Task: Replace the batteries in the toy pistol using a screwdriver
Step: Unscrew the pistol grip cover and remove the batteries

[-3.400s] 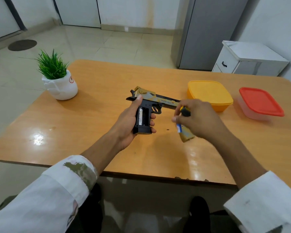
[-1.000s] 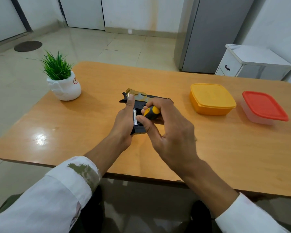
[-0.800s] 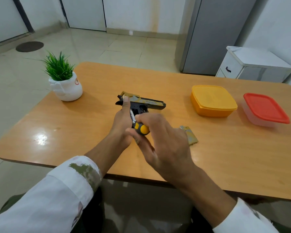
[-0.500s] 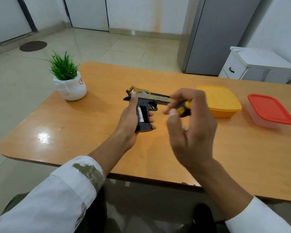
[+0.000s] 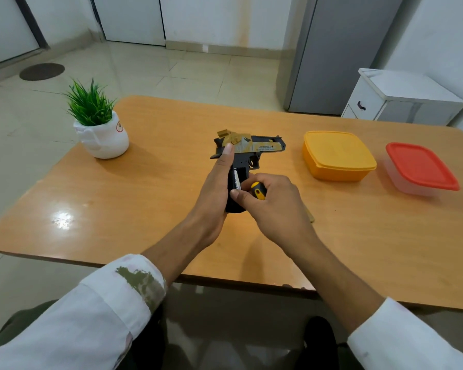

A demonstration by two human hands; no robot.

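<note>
The toy pistol (image 5: 251, 148) sits just left of the yellow box (image 5: 337, 156), its barrel pointing toward the box. My left hand (image 5: 215, 188) is wrapped round its black grip, thumb up along the slide. A battery (image 5: 236, 180) shows in the opened grip. My right hand (image 5: 273, 206), nearer me than the box, curls round the screwdriver (image 5: 258, 190) handle, thumb by the battery. The tip is hidden.
</note>
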